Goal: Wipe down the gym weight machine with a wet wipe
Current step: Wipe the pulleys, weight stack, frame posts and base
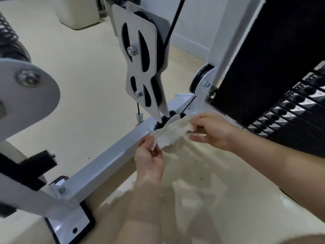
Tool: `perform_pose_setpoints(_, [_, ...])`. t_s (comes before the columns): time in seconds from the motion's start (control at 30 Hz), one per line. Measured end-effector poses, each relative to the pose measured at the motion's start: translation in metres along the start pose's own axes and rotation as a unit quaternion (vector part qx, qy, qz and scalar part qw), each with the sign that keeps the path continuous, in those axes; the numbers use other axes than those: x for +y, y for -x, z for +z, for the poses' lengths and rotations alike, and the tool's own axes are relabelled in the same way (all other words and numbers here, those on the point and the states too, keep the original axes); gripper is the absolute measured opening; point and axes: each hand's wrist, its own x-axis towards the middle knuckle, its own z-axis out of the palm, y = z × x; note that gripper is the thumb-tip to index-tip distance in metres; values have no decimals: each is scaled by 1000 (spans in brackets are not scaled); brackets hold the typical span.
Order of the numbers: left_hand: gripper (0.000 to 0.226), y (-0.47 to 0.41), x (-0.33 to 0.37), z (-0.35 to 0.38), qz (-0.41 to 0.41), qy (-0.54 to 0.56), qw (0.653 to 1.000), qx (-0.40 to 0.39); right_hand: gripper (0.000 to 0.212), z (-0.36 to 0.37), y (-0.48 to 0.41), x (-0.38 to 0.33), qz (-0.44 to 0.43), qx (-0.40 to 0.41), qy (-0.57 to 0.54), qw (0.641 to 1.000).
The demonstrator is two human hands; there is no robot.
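A crumpled white wet wipe [171,136] is stretched between both my hands, just above the grey base bar [105,161] of the weight machine. My left hand [149,159] pinches the wipe's lower left end. My right hand [211,131] pinches its upper right end. The wipe hangs next to the low pulley at the foot of the white pulley bracket [140,57]; whether it touches the bar I cannot tell.
A black cable [174,22] runs up from the pulley bracket. The black weight stack [290,110] with its white upright [226,46] stands at the right. A grey round plate [26,95] sits at the left. The floor is cream-coloured.
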Motion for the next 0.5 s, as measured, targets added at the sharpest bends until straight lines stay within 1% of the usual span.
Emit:
perform_pose_setpoints(0.03, [21, 1, -4, 3, 2, -2, 1000, 23, 12, 0, 1, -4, -9, 36, -31, 999])
perform_pose_setpoints(0.07, [22, 2, -9, 4, 6, -22, 999, 30, 15, 0, 3, -7, -22, 67, -41, 997])
perform_pose_setpoints(0.13, [23, 5, -18, 2, 11, -47, 999, 23, 16, -1, 5, -6, -43, 95, -17, 994])
perform_pose_setpoints(0.17, [23, 6, -20, 0, 5, -41, 999, 8, 14, -5, 4, -3, -54, 94, 26, 994])
perform_pose_setpoints(0.23, [21, 5, -21, -2, 4, -40, 999, -32, 14, -22, -3, 6, -74, 68, 179, 979])
perform_pose_setpoints(0.27, [18, 3, -21, -3, 14, -75, 996, -42, 16, -32, -8, 10, -77, 45, 261, 961])
perform_pose_setpoints(0.3, [14, 2, -22, -6, 33, -136, 989, -42, 18, -42, -14, 16, -75, 27, 333, 939])
perform_pose_setpoints(0.33, [10, -1, -24, -9, 63, -209, 975, -32, 20, -51, -21, 22, -77, 16, 388, 918])
perform_pose_setpoints(0.37, [8, -2, -25, -11, 98, -275, 956, -22, 21, -59, -28, 29, -84, 10, 419, 904])
perform_pose_setpoints(0.4, [8, -1, -27, -13, 133, -329, 935, -15, 18, -66, -33, 34, -91, 8, 415, 905])
perform_pose_setpoints(0.43, [13, 0, -29, -12, 165, -372, 914, -3, 12, -71, -36, 38, -93, -2, 365, 926])
perform_pose_setpoints(0.47, [15, 2, -29, -9, 196, -407, 892, 15, 8, -75, -39, 41, -82, -23, 270, 959])
perform_pose_setpoints(0.5, [13, 5, -28, -5, 229, -434, 871, 35, 9, -76, -42, 44, -54, -48, 145, 987])
